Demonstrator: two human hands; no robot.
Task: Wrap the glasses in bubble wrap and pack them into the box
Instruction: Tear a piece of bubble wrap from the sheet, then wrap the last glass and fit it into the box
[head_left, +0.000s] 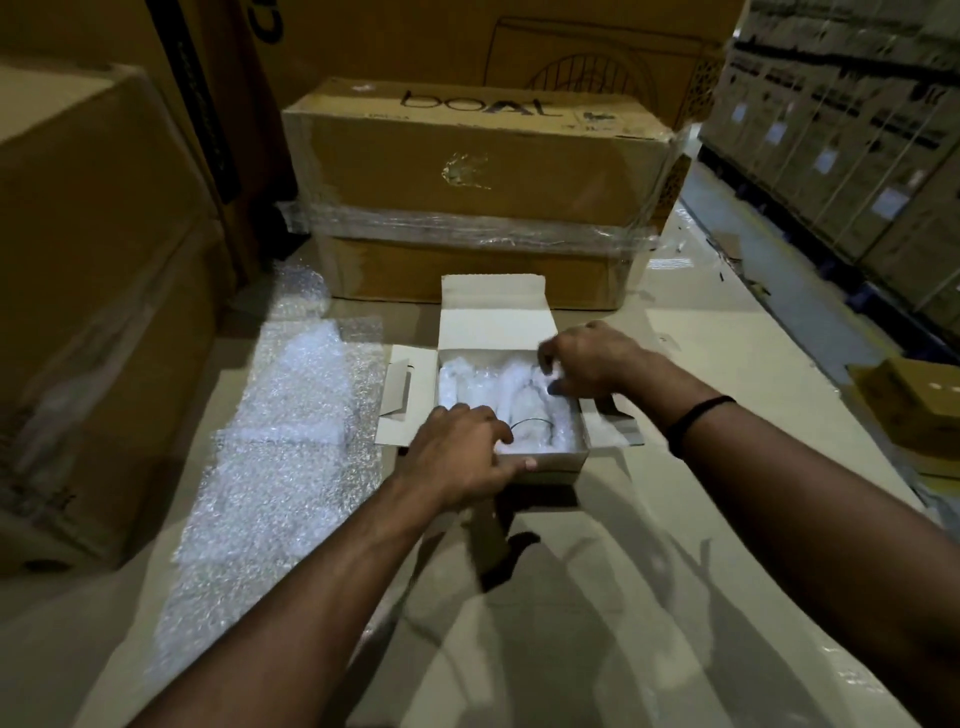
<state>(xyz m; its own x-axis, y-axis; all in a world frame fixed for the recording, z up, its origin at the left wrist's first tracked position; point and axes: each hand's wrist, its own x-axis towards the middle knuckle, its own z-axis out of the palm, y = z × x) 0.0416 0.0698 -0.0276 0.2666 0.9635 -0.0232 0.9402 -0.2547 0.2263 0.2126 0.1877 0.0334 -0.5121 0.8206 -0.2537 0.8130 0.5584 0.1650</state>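
— Nearest was the left forearm (291, 613), stretched up from the bottom edge. What lay at the left?
— Tall cartons (93, 260) along the left edge, then a loose sheet of bubble wrap (291, 415), flat and just beside the small box (493, 322). A taped carton (483, 171) stood behind that box, upper centre.
— And the left hand (457, 452)?
— It gripped the box's near wall at centre frame, thumb outside, fingers curled over the rim.
— Where were the wrapped glasses (511, 389)?
— Inside the open box. Only a thin dark curve showed through the wrap.
— The right hand (587, 358)?
— Curled down at the box's far right corner, pinching the wrap around the glasses, though blur softened the fingertips. A black band (696, 421) circled that wrist.
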